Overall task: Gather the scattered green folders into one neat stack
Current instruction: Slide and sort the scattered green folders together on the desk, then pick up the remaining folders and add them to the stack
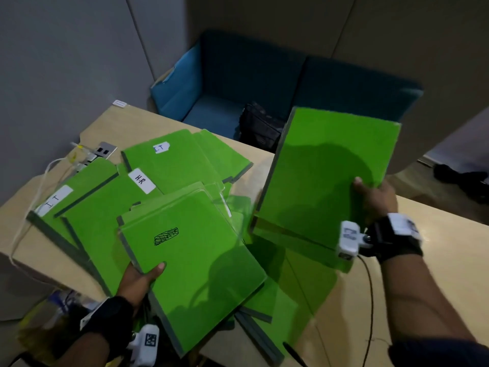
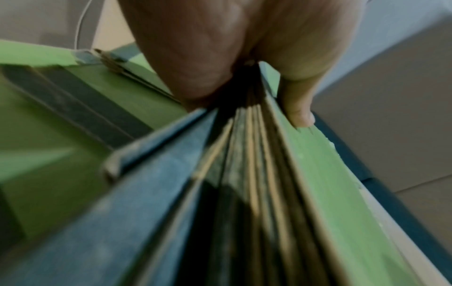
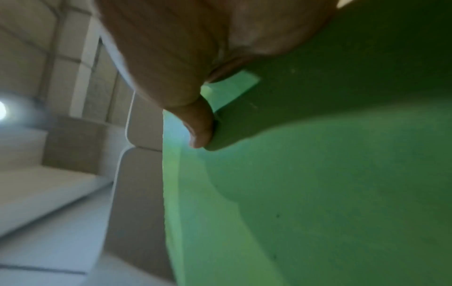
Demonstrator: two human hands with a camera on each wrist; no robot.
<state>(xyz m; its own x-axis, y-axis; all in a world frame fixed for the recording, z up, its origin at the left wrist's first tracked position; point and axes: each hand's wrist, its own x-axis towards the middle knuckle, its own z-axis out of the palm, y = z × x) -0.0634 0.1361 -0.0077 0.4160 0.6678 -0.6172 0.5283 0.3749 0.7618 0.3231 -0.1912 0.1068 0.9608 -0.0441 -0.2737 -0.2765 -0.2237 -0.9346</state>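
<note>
Green folders (image 1: 148, 197) fanned loose over a table (image 1: 436, 263), just beyond the left hand (image 1: 137, 283). Held in that hand's pinch, thumb on top: a bundle (image 1: 193, 263). Gripped at its edge by the right hand (image 1: 375, 200), tilted above the table: one folder (image 1: 328, 176).

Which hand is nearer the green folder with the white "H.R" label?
Left. The left hand holds a bundle just below the green folder with the white "H.R" label; the right hand holds a raised folder far across the pile.
</note>
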